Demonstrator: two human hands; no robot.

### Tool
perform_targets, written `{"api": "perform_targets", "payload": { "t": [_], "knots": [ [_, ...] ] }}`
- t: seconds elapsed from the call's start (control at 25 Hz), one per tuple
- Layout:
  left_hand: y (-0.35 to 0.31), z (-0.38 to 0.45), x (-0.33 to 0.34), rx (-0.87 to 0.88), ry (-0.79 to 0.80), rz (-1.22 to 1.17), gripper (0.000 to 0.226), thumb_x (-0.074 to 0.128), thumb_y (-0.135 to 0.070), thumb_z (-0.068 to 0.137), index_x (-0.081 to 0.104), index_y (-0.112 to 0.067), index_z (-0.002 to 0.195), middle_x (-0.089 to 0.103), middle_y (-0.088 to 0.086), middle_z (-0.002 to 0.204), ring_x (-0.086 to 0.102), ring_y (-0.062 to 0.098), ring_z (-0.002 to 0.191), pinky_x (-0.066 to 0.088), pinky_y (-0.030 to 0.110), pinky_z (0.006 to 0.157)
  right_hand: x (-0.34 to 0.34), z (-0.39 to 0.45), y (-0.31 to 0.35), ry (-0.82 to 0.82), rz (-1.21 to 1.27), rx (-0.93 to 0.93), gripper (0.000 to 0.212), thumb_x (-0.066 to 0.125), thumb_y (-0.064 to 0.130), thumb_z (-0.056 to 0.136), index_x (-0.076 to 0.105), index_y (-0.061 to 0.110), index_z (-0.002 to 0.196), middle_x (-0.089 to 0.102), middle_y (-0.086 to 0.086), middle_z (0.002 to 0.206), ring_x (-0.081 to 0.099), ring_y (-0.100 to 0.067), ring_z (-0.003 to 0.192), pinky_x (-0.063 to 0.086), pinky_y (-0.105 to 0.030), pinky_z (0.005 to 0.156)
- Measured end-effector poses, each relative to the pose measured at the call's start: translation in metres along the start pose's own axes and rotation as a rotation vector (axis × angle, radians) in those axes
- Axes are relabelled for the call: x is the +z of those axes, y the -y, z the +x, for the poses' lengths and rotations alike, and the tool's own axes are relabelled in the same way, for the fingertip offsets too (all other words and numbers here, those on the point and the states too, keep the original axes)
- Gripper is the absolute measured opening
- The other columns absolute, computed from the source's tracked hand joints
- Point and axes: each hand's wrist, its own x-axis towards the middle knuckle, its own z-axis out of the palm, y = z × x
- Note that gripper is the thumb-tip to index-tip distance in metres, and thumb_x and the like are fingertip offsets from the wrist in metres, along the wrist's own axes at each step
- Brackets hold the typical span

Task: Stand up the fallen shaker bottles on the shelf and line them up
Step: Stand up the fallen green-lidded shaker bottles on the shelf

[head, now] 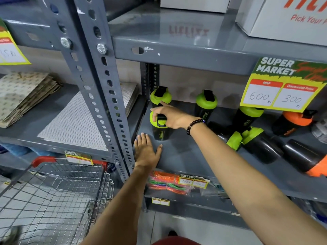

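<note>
Meanwhile right hand [169,117] tops upright shaker bottle [160,129]; left hand [147,152] flat.

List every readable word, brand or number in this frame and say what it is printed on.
"SUPER MARKET", "MRP", "600", "Discounted Price", "300": yellow price tag on the upper shelf edge.
"Pick Your": white box, cut off; the orange logo above it is cropped.
"fitfizz", apparently: front green-lidded shaker bottle, small and hard to confirm.
"SUPER MARKET": small lower tag; its handwritten prices are too small.
Left yellow tag: handwriting unreadable.

Six green-lidded shaker bottles [206,107], two orange-lidded ones [292,123], two hands [169,117].
</note>
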Motion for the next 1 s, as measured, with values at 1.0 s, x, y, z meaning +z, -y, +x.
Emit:
{"api": "perform_targets", "payload": {
  "t": [1.0],
  "knots": [
    [-0.103,-0.010,0.038,0.331,0.092,-0.029,0.065,0.035,-0.041,0.095,0.019,0.000,0.143,0.018,0.018,0.156,0.007,0.031,0.146,0.005,0.038,0.122,0.056,-0.149,-0.146,-0.469,-0.209,0.739,0.101,0.076,0.034,0.074,0.014,0.008,0.149,0.025,-0.020,0.153,0.018,-0.037,0.145,0.014,-0.044,0.122]
  ]
}}
